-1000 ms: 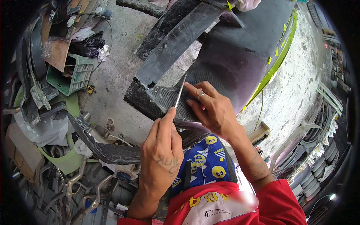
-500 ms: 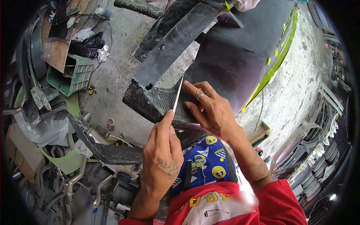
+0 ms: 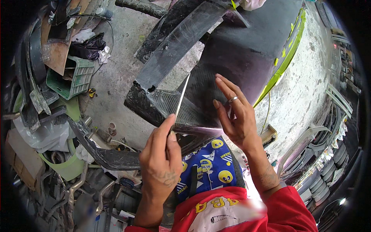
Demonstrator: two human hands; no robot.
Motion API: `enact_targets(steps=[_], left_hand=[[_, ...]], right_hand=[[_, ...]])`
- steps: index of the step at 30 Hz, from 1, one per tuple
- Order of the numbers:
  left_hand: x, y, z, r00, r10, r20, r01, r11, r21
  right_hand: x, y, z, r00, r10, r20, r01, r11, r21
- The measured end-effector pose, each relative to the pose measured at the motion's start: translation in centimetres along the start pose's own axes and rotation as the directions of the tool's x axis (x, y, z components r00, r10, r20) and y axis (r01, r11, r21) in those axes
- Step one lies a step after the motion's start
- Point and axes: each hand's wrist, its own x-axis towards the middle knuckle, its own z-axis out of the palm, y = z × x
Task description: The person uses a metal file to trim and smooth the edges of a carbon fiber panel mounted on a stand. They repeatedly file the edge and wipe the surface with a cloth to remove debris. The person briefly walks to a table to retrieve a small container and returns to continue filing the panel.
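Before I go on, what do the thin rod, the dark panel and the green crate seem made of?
Rod: probably metal, smooth, with a bright shine. Panel: perhaps carbon fibre, mostly matte; a woven pattern shows. Crate: likely plastic, dull, with moulded-looking slots.

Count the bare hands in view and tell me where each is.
2: the left hand, below centre, grips a slim metal tool; the right hand, open, is right of the tool over the dark panel. No other hand shows.
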Motion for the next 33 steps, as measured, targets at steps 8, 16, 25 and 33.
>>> enact_targets(steps=[8, 16, 25, 33], left_hand=[[-2.8, -1.7, -3.4, 0.986, -0.127, -0.105, 0.104, 0.975, -0.197], [-4.1, -2.2, -3.4, 0.966, -0.18, -0.184, 0.119, 0.946, -0.302], [-4.8, -2.6, -2.9, 0.967, -0.143, -0.213, 0.077, 0.954, -0.291], [-5.8, -3.8, -4.2, 0.96, -0.148, -0.239, 0.064, 0.943, -0.326]], right_hand=[[2.8, -1.9, 0.2, 0.943, 0.012, 0.331, 0.093, 0.95, -0.3], [5.2, -0.6, -3.4, 0.957, -0.291, 0.005, 0.291, 0.952, -0.093], [19.2, 2.1, -11.9, 0.956, -0.247, -0.159, 0.133, 0.847, -0.515], [19.2, 4.3, -20.5, 0.887, -0.411, -0.213, 0.329, 0.883, -0.335]])
